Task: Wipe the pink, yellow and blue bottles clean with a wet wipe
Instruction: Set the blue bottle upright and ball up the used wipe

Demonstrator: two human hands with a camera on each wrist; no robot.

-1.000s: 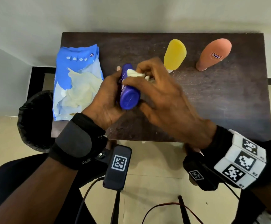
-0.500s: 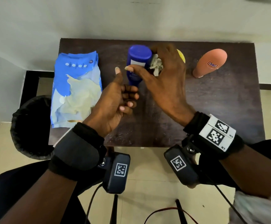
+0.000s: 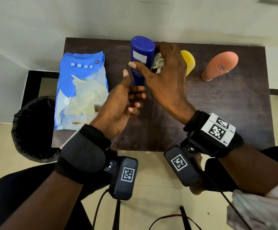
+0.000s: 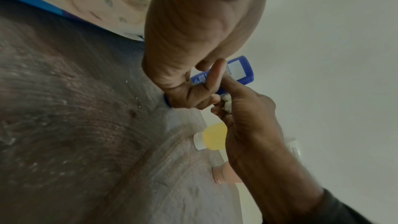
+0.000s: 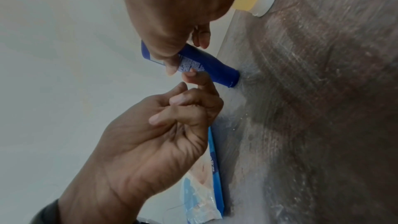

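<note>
The blue bottle (image 3: pixel 141 53) stands cap-down at the back of the dark table (image 3: pixel 226 113), leaning slightly. My right hand (image 3: pixel 151 70) grips its upper body, thumb across the front, with a crumpled white wet wipe (image 3: pixel 158 62) bunched between fingers and bottle. In the right wrist view the bottle's cap end (image 5: pixel 228 76) rests on the table. My left hand (image 3: pixel 126 98) hovers by the bottle's lower part, thumb up, fingers loosely curled and holding nothing. The yellow bottle (image 3: pixel 189 62) is partly hidden behind my right hand. The pink bottle (image 3: pixel 221 65) stands further right.
A blue pack of wet wipes (image 3: pixel 81 90) lies open on the table's left side. A black-lined bin (image 3: pixel 33 128) sits on the floor beyond the left edge. A wall runs close behind the table.
A second ago both hands held the blue bottle near the table's middle. The right hand has carried it back and stood it cap-down; the left hand has let go.
</note>
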